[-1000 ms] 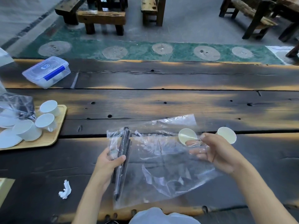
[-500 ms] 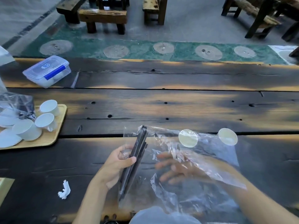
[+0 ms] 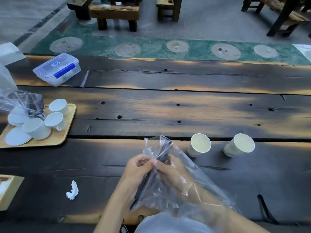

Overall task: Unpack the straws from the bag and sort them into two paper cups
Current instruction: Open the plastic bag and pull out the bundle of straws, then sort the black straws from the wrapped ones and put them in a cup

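Observation:
A bundle of black straws [image 3: 164, 148] sits inside a clear plastic bag [image 3: 193, 180] held upright over the near plank of the dark wooden table [image 3: 168, 111]. My left hand [image 3: 137, 169] pinches the bag and the straws from outside. My right hand [image 3: 170, 171] is inside the bag, with its forearm covered by plastic and its fingers closed around the straws. Two white paper cups stand just to the right: one [image 3: 199, 145] close to the bag and one [image 3: 239, 145] further right. Both look empty.
A wooden tray [image 3: 68, 132] at the left holds several white cups and lids, partly under another clear bag [image 3: 20, 101]. A lidded plastic box [image 3: 57, 71] sits far left. A crumpled tissue [image 3: 72, 192] and a wooden box [image 3: 6, 190] lie near left.
The bag went from lying spread on the table to held upright. My right hand slid inside it and closed on the straws, next to my left hand.

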{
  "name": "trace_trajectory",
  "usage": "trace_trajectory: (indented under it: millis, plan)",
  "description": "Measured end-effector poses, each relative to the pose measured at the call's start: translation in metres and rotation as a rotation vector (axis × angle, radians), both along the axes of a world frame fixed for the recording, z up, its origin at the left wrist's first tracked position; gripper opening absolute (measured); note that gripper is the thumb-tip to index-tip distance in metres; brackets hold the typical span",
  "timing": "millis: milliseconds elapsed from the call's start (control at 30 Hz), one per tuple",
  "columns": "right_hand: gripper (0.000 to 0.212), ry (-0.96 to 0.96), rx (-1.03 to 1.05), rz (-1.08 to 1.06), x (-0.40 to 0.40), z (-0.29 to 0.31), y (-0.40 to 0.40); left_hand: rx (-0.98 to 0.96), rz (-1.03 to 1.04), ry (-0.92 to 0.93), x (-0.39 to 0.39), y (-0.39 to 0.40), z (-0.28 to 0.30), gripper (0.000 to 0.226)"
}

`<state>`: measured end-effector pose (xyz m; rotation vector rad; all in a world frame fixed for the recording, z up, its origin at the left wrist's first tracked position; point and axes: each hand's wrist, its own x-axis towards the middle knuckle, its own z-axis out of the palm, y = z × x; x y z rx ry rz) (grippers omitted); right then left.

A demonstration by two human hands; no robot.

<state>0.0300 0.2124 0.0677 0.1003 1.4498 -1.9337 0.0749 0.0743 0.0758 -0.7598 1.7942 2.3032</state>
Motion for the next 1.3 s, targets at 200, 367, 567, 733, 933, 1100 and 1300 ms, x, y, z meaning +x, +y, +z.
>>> trace_trajectory:
  millis: [200,367,567,733,933,1100,1300]
  plan:
    - [0.031,-0.142,-0.085,-0.199,-0.007,-0.014,-0.003,-0.011,0.08,0.076,0.001,-0.002,0.001,0.018]
    - [0.016,-0.24,-0.287,-0.167,-0.011,-0.013,0.009,0.082,0.269,0.061,-0.001,-0.013,-0.013,0.018]
    - [0.006,-0.284,-0.411,-0.282,-0.024,0.0,0.026,0.084,0.426,-0.036,-0.001,-0.027,-0.044,0.023]
    - [0.015,-0.2,-0.264,-0.434,-0.039,0.001,0.032,0.131,0.567,-0.182,0.009,-0.046,-0.076,0.019]
    - [0.022,-0.189,-0.256,-0.599,-0.069,-0.007,0.041,0.302,0.784,-0.305,0.027,-0.073,-0.116,0.017]
    - [0.018,-0.168,-0.249,-0.721,-0.094,-0.014,0.051,0.478,0.946,-0.333,0.044,-0.087,-0.14,0.021]
    - [0.019,0.057,-0.176,-0.805,-0.112,0.002,0.058,0.55,1.082,-0.375,0.057,-0.092,-0.157,0.021]
